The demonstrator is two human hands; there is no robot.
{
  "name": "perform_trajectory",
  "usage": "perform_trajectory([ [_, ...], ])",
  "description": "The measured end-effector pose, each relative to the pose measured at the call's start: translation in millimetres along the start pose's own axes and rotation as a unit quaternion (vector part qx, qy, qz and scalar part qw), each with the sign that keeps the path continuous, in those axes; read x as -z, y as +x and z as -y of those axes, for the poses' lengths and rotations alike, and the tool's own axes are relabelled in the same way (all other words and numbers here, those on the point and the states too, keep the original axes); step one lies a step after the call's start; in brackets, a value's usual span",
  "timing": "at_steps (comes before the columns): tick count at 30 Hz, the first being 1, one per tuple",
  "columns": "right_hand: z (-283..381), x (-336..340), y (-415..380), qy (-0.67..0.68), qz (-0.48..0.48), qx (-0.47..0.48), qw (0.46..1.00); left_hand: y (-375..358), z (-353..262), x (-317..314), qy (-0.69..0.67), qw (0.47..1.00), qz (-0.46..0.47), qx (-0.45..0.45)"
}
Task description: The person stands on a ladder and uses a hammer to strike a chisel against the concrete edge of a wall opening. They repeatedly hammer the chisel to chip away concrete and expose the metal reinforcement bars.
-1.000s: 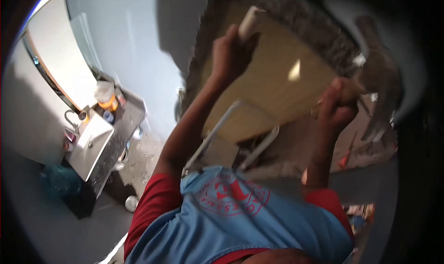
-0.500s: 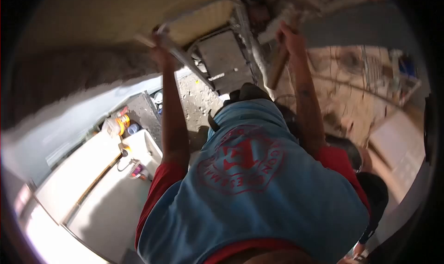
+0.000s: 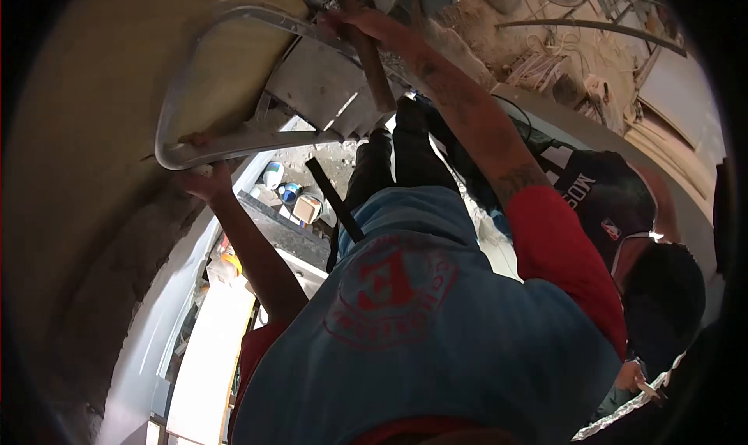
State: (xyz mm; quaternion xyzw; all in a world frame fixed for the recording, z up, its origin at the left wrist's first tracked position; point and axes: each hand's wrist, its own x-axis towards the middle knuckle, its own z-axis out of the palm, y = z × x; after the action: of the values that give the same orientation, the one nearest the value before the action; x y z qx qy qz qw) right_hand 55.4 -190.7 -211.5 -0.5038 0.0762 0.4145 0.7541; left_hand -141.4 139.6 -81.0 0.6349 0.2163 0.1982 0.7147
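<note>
My left hand [image 3: 206, 181] is closed around the lower left bend of a grey tubular metal rail [image 3: 234, 145] of a stepladder, its fingers showing above the tube. The rail loops up against the yellowish wall. Higher up, my right hand [image 3: 360, 22] grips a tool by its brown wooden handle [image 3: 374, 75], which hangs down toward my legs; the tool's head is out of sight. This hand lies close to the far end of the rail. A flat grey ladder platform [image 3: 315, 82] sits between my arms, with steps below it.
Another person [image 3: 600, 203] in a dark jersey and cap is close at my right, low down. Buckets and a box [image 3: 308, 208] stand on the rubble-strewn floor below left. A pale board [image 3: 209, 359] lies at left. Debris and cables [image 3: 545, 67] cover the ground upper right.
My view has turned. The rail now reaches farther left with my left hand lower on it. My right hand has shifted left, with the wooden handle still in it.
</note>
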Motion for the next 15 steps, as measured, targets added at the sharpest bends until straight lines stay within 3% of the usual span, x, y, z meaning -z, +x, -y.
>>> perform_trajectory([
  [1,-2,-9,-2,-0.051,-0.025,0.01,0.998,5,0,9,-0.154,0.983,0.001,0.095],
  [2,-3,-17,-6,-0.103,-0.049,0.021,0.993,6,4,13,-0.154,0.983,0.0,0.099],
  [6,15,-43,-42,-0.098,-0.097,-0.014,0.99,5,14,12,-0.208,0.974,0.075,0.037],
  [8,-12,-24,-9,-0.088,-0.101,-0.021,0.991,3,14,7,-0.219,0.972,0.089,0.002],
  [10,-7,-32,-7,-0.105,-0.105,-0.007,0.989,0,14,3,0.036,0.999,-0.019,-0.024],
  [12,3,-36,-29,-0.116,-0.15,-0.023,0.981,2,30,21,0.08,0.995,-0.017,-0.052],
  [14,-3,-10,-4,-0.215,-0.107,-0.033,0.97,11,34,18,0.116,0.989,-0.016,-0.088],
  [15,9,-11,-10,-0.312,-0.124,-0.032,0.941,11,28,17,0.236,0.956,0.014,-0.176],
])
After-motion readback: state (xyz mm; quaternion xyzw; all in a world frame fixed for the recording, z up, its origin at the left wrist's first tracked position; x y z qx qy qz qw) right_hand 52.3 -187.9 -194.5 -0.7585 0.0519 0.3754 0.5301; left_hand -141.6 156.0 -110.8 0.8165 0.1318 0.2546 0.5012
